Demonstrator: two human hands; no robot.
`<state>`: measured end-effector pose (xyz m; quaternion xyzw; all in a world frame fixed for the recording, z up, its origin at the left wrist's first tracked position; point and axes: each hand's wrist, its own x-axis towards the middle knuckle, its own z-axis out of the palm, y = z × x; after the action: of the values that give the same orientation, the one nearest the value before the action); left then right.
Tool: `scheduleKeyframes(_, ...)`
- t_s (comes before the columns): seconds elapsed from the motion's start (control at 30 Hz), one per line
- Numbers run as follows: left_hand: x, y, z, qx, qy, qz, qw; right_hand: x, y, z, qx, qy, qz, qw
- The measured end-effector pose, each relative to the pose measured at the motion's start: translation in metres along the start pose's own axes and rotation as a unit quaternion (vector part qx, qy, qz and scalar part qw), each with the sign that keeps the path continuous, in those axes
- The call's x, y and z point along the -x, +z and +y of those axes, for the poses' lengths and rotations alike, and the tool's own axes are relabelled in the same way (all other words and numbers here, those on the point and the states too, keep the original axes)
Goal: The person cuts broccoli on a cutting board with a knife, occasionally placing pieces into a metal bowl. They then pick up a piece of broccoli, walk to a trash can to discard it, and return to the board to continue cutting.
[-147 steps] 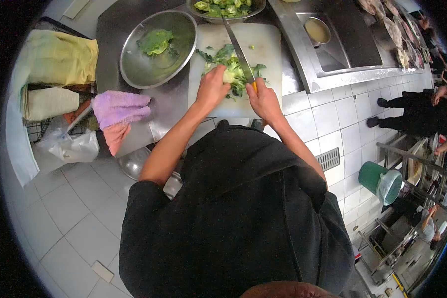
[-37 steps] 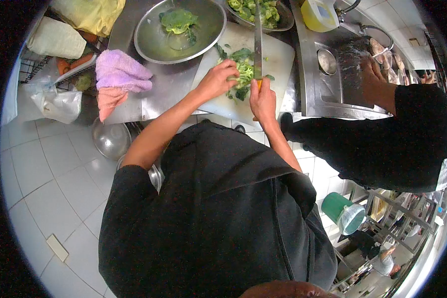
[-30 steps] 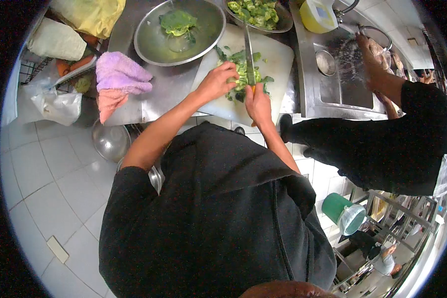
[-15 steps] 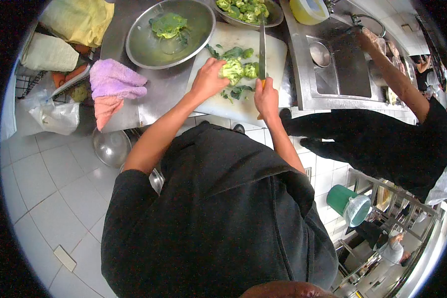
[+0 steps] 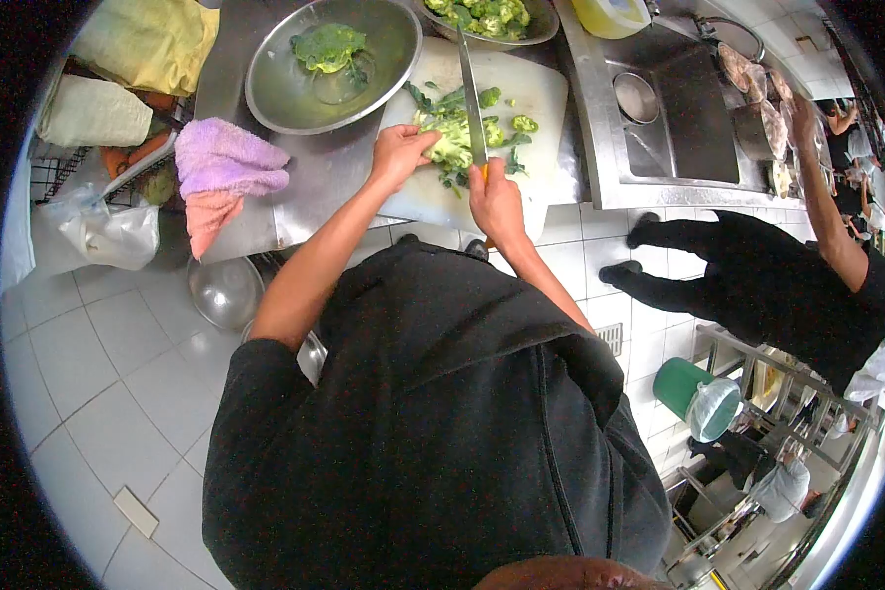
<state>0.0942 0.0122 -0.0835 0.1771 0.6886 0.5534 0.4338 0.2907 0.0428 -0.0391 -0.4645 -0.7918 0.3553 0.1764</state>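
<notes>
The right hand is closed around the handle of the knife, with the blade pointing away from the body and crossing in front of the broccoli; edge contact cannot be determined. The broccoli lies on the white cutting board, between the left hand and the blade. The left-hand fingers are bent, their tips at the near-left side of the broccoli; whether they grip it or only steady it cannot be determined. A loose floret lies on the board to the right of the blade. A large metal bowl containing a green leaf stands left of the board; a second bowl, containing broccoli pieces, stands at its far end.
</notes>
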Motion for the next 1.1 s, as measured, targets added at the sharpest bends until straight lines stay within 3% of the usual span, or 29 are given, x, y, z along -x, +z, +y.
scheduleKeyframes(0.17,0.006,0.002,0.007,0.01,0.034,-0.013,0.999,-0.006,0.024,0.019,0.01,-0.018,0.016,1.0)
scheduleKeyframes(0.37,0.003,0.001,0.01,-0.015,0.023,-0.014,1.0,-0.006,0.007,-0.006,-0.001,-0.019,0.046,0.999)
scheduleKeyframes(0.67,-0.007,0.002,0.012,-0.069,0.047,-0.029,0.996,-0.017,0.021,0.013,0.113,-0.028,-0.001,0.993)
scheduleKeyframes(0.77,-0.009,0.003,0.012,-0.124,0.074,-0.015,0.989,-0.024,0.014,0.022,0.172,-0.104,-0.009,0.979)
scheduleKeyframes(0.87,0.0,0.006,0.029,-0.139,0.066,-0.029,0.988,-0.029,0.004,0.032,0.194,-0.111,-0.032,0.974)
scheduleKeyframes(0.97,-0.006,0.006,0.025,-0.146,0.064,-0.022,0.987,-0.027,-0.001,0.036,0.157,-0.067,-0.003,0.985)
scheduleKeyframes(1.07,-0.015,0.0,0.01,-0.026,0.031,-0.006,0.999,-0.031,-0.01,0.042,0.118,-0.011,0.015,0.993)
scheduleKeyframes(1.1,-0.012,-0.002,0.018,-0.088,0.019,-0.007,0.996,-0.032,-0.013,0.042,0.103,0.009,0.021,0.994)
